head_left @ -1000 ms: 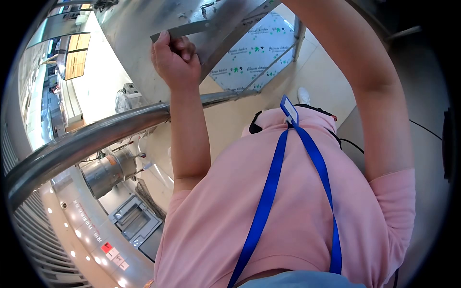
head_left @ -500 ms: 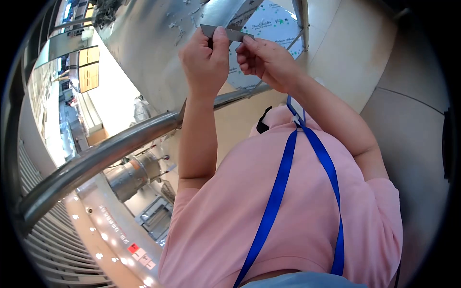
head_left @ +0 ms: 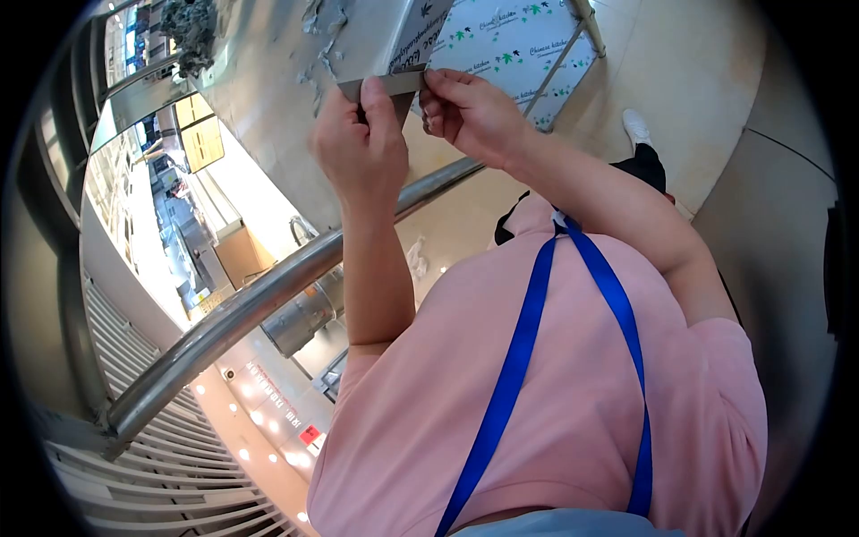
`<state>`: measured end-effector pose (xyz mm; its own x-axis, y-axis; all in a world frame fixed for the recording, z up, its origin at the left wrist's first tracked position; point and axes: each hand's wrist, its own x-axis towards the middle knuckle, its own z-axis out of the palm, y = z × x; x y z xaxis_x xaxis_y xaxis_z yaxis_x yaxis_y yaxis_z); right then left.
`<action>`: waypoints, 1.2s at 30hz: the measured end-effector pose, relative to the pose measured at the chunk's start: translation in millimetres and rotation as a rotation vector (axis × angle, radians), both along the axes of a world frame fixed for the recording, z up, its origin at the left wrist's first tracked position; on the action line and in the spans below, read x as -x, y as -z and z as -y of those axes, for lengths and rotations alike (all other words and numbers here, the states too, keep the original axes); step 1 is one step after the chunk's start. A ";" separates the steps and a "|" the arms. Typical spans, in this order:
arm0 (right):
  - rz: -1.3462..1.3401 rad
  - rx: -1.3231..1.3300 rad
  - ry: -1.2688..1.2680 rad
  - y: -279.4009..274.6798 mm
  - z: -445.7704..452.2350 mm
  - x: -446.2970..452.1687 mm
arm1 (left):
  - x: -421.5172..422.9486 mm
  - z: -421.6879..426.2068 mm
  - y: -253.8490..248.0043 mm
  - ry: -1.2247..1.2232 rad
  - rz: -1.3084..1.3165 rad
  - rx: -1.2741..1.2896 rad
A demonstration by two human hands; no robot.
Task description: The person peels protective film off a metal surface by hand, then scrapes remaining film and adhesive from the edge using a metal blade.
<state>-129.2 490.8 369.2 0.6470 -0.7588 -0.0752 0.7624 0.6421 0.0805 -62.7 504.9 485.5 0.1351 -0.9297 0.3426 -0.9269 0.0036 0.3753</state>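
A thin, flat grey strip [head_left: 398, 86] is stretched between my two hands near the top middle of the head view. My left hand [head_left: 362, 143] is closed on its left end, thumb laid along the face and fingers curled behind. The right end sits in a pinch between thumb and fingertips of my right hand [head_left: 474, 116]. Beyond the strip lies a smooth metal surface [head_left: 268, 116] with grey shreds [head_left: 324, 45] stuck on it. Beside that is a panel in printed film [head_left: 514, 45] reading "Chinese kitchen".
A round metal rail [head_left: 259, 291] runs between my body and the metal surface. A clump of grey shreds [head_left: 188, 34] lies at the upper left. A blue lanyard [head_left: 514, 358] hangs over my pink shirt [head_left: 573, 430]. A white shoe [head_left: 636, 128] shows on the floor at right.
Both hands and the strip have shifted slightly left and down in view. The strip's tilt has changed, and more of the printed film shows. A white shoe has come into view.
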 end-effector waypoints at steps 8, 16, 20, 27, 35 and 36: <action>0.000 -0.011 -0.024 -3.5 2.6 4.4 | 13.1 3.0 -6.4 0.017 0.124 -0.031; -0.003 -0.036 -0.035 -6.7 0.6 3.6 | 14.4 4.8 -7.2 -0.015 0.144 -0.039; 0.026 -0.066 -0.068 -6.8 -2.3 1.4 | 14.0 6.1 -8.8 -0.001 0.153 -0.050; 0.094 -0.094 -0.067 -9.6 -3.2 1.3 | 13.4 15.9 -13.5 0.077 0.227 -0.124; 0.040 -0.037 -0.098 -10.7 -0.3 7.2 | 6.5 15.0 -10.9 0.107 0.048 -0.092; -0.016 -0.001 -0.113 -9.3 1.3 8.2 | 5.8 11.0 -10.4 0.109 0.057 -0.072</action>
<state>-137.5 489.5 378.5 0.7274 -0.6807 -0.0868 0.6861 0.7242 0.0696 -68.5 494.0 495.9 0.0140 -0.9602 0.2789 -0.9421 0.0808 0.3254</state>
